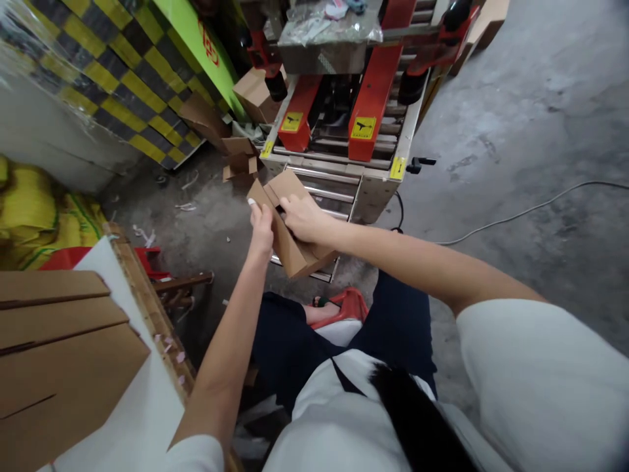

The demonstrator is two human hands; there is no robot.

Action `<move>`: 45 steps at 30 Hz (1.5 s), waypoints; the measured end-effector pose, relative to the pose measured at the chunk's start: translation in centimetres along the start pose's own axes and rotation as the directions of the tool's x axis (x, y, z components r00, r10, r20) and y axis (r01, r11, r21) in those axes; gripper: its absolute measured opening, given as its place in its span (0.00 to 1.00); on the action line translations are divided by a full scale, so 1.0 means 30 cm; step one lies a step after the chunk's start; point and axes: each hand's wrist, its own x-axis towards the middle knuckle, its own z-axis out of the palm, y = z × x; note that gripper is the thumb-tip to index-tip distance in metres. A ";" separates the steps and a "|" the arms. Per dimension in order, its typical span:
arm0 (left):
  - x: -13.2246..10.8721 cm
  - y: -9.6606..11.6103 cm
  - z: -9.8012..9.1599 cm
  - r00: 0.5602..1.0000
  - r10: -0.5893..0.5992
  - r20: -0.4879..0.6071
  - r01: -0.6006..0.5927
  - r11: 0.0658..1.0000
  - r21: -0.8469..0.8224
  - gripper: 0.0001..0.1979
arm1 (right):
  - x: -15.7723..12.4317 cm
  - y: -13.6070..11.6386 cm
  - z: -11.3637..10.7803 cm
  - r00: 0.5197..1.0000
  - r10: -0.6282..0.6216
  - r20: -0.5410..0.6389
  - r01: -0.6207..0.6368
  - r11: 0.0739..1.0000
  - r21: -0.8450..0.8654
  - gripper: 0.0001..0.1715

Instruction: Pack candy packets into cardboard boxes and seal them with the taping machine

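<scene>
A small brown cardboard box (295, 257) is tilted over the near rollers of a roller conveyor (322, 172). Along its left wall lies my left hand (262, 226), fingers on the outside and something white at one fingertip; it grips that side. My right hand (302, 217) reaches in from the right, its curled fingers pressed on a flap inside the box's open top. The fingertips of that hand are partly hidden by the cardboard.
Beyond the conveyor's rollers stands a machine with red guide rails (366, 108) and yellow warning labels. Flat cardboard sheets (63, 354) lie on a white-topped table at left. An open carton (240, 157) is on the floor. A grey cable (515, 226) crosses the floor at right.
</scene>
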 end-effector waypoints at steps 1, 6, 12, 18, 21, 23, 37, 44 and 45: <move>0.001 -0.001 0.000 1.000 -0.006 -0.022 0.008 0.998 0.063 0.43 | 0.005 -0.009 0.008 1.000 0.016 -0.011 -0.016 1.000 0.005 0.26; -0.026 0.027 0.014 0.997 -0.008 -0.075 0.028 0.963 0.269 0.43 | 0.017 0.066 0.029 0.999 -0.026 -0.034 0.029 0.995 0.099 0.29; -0.032 0.009 0.042 0.991 0.103 -0.090 -0.064 0.931 0.360 0.39 | -0.076 0.223 0.123 0.970 -0.143 -0.197 0.219 0.864 0.453 0.48; -0.014 0.002 0.067 0.986 0.164 -0.014 -0.143 0.896 0.421 0.35 | -0.210 0.152 0.226 0.929 0.075 -0.363 0.111 0.878 0.466 0.72; 0.015 0.008 0.081 0.988 0.152 0.024 -0.147 0.884 0.445 0.34 | -0.219 0.123 0.205 0.957 -0.017 -0.291 0.114 0.941 0.318 0.81; 0.068 0.006 0.097 0.984 0.156 0.083 -0.176 0.883 0.435 0.34 | -0.203 0.105 0.178 0.968 -0.028 -0.249 0.086 0.970 0.226 0.78; 0.034 0.004 0.057 0.914 0.372 -0.161 -0.389 0.916 -0.093 0.25 | 0.237 0.410 -0.010 0.834 0.481 -0.271 -0.470 0.876 0.106 0.54; -0.807 -0.249 -0.211 0.984 -0.107 -0.144 0.102 0.994 -0.047 0.16 | 0.161 0.216 0.090 0.844 0.383 -0.376 -0.321 0.922 0.219 0.48; -0.896 -0.259 -0.257 0.971 -0.110 -0.214 0.112 0.994 -0.002 0.14 | 0.116 0.112 0.156 0.899 0.296 -0.323 -0.209 0.938 0.277 0.45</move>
